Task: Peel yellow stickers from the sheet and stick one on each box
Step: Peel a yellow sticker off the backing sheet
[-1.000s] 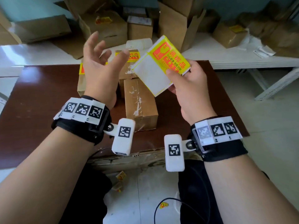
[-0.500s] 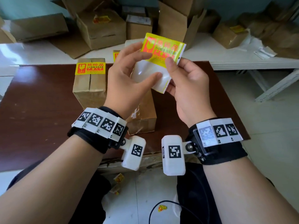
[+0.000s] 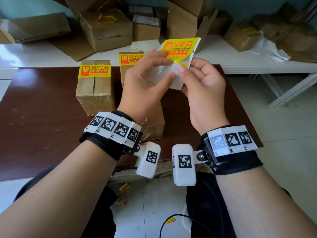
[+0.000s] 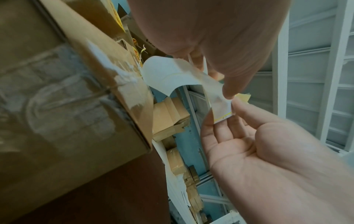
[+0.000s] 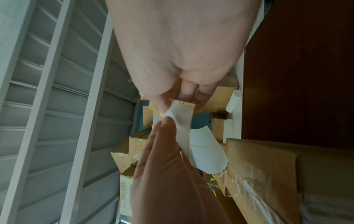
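Note:
Both hands hold the sticker sheet [image 3: 161, 77] in the air above the brown table [image 3: 37, 117]. One yellow sticker [image 3: 181, 47] with red print remains at its top, and its lower corner is lifted from the white backing. My left hand [image 3: 167, 66] pinches the sheet between thumb and fingers. My right hand [image 3: 184, 71] pinches the sheet's right edge with its thumb. The left box [image 3: 95, 93] and the box behind it [image 3: 127, 66] carry yellow stickers. A taped box [image 3: 154, 127] under my hands shows none on the part I see. The left wrist view shows the curled backing [image 4: 168, 75].
Several open and closed cardboard boxes [image 3: 106, 30] crowd the white surface beyond the table. A white paper roll [image 3: 145, 44] lies behind the labelled boxes. Scraps of yellow sticker [image 3: 125, 188] and a black cable [image 3: 173, 219] lie on the floor by my legs.
My left hand came from open in the air to the sheet and now pinches it. The sheet has turned upright, and the sticker's lower corner has lifted from the backing.

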